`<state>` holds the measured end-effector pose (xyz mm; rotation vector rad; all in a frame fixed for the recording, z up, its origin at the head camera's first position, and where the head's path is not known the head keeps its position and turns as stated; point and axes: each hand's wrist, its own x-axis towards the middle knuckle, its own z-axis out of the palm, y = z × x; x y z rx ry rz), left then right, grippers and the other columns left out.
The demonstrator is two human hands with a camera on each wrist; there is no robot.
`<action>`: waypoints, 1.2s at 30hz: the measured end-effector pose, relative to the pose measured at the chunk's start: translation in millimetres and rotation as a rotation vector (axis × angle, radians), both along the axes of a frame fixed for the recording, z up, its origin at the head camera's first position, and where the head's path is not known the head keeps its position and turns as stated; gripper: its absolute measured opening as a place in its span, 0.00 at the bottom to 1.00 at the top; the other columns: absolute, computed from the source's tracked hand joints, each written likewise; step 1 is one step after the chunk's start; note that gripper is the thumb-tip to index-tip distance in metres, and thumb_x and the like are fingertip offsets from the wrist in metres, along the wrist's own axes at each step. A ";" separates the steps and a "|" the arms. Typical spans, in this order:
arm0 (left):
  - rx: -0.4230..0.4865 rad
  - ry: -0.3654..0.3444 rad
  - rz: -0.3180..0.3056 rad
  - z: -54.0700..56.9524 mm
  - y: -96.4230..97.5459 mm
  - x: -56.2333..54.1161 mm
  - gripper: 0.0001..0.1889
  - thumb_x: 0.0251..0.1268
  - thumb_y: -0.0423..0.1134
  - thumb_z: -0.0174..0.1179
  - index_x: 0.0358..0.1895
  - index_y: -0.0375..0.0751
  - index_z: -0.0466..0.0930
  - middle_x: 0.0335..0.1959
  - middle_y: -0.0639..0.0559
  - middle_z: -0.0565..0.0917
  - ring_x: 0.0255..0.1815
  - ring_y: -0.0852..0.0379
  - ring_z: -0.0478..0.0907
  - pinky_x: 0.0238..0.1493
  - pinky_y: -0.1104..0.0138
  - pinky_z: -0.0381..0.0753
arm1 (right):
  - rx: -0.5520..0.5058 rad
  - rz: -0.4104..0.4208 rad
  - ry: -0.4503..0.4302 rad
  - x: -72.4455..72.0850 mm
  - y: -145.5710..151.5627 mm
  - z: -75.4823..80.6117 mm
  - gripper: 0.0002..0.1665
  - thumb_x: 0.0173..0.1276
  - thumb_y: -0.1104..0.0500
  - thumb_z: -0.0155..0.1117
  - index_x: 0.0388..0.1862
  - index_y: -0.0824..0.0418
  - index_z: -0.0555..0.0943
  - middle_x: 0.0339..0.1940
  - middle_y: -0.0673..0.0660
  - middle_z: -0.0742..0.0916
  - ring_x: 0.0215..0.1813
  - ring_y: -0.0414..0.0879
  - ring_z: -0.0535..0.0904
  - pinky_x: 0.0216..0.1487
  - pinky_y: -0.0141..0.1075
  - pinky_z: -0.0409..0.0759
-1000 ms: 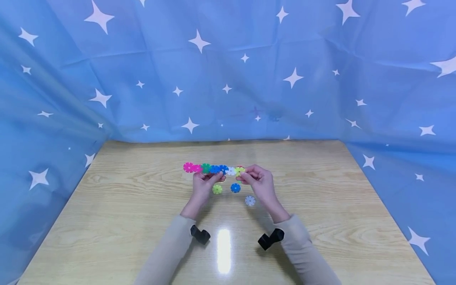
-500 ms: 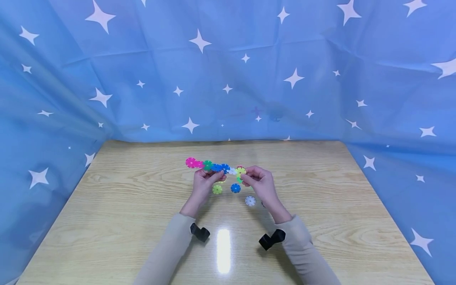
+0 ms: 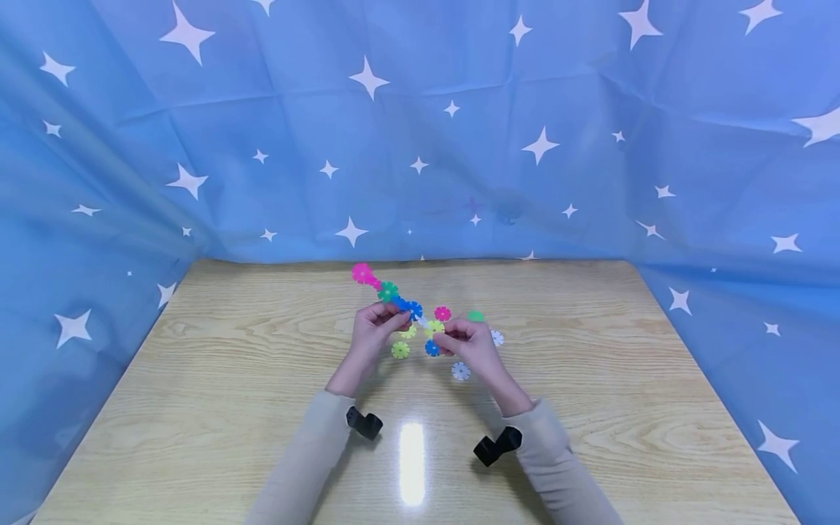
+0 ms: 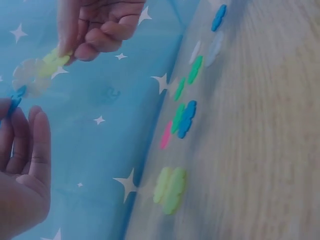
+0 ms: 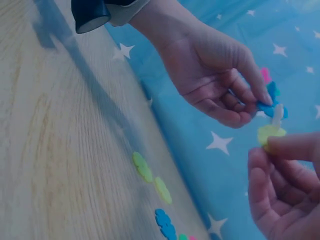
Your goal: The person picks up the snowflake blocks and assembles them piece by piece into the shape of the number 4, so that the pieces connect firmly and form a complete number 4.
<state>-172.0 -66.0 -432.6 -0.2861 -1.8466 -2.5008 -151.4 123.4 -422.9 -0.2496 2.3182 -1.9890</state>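
A chain of notched plastic snowflake discs hangs above the table between both hands. From its far left end it runs through pink (image 3: 362,273), green (image 3: 388,292), blue (image 3: 413,310) and white to a yellow-green disc (image 3: 434,329). My left hand (image 3: 374,335) pinches the chain at the blue disc with thumb and fingers. The yellow-green end disc is pinched by my right hand (image 3: 472,350). In the left wrist view, the white disc (image 4: 30,76) shows between the blue and yellow-green ones. The chain slants, pink end farther away.
Loose discs lie on the wooden table (image 3: 262,379) below the hands: yellow-green (image 3: 400,350), blue (image 3: 432,348), pink (image 3: 442,313), green (image 3: 475,316) and white (image 3: 461,371). A blue star-patterned cloth (image 3: 420,146) hangs behind the table.
The chain has swung from nearly level to a slant, its pink end moving up and right in the head view. My right hand has come down slightly, uncovering loose pink, green and white discs.
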 end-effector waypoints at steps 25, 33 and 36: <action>-0.114 0.090 -0.011 13.1 7.8 -3.3 0.08 0.61 0.26 0.59 0.37 0.19 0.76 0.25 0.58 0.82 0.27 0.64 0.78 0.35 0.72 0.83 | -0.202 0.034 -0.057 2.4 -17.0 -11.3 0.06 0.62 0.72 0.62 0.28 0.77 0.77 0.22 0.50 0.85 0.26 0.38 0.81 0.30 0.28 0.83; -0.212 0.136 -0.043 16.4 5.7 -1.4 0.11 0.62 0.29 0.59 0.45 0.23 0.77 0.35 0.47 0.82 0.35 0.62 0.77 0.39 0.69 0.83 | -0.287 -0.016 -0.059 3.1 -20.5 -12.1 0.05 0.63 0.71 0.61 0.28 0.74 0.79 0.22 0.53 0.84 0.26 0.40 0.80 0.31 0.30 0.83; -0.290 0.113 -0.064 16.4 2.8 0.2 0.11 0.63 0.30 0.60 0.46 0.26 0.79 0.41 0.40 0.82 0.40 0.61 0.78 0.43 0.68 0.82 | -0.319 -0.046 -0.056 2.7 -21.2 -10.8 0.05 0.63 0.71 0.61 0.27 0.69 0.80 0.22 0.52 0.84 0.26 0.39 0.80 0.31 0.29 0.83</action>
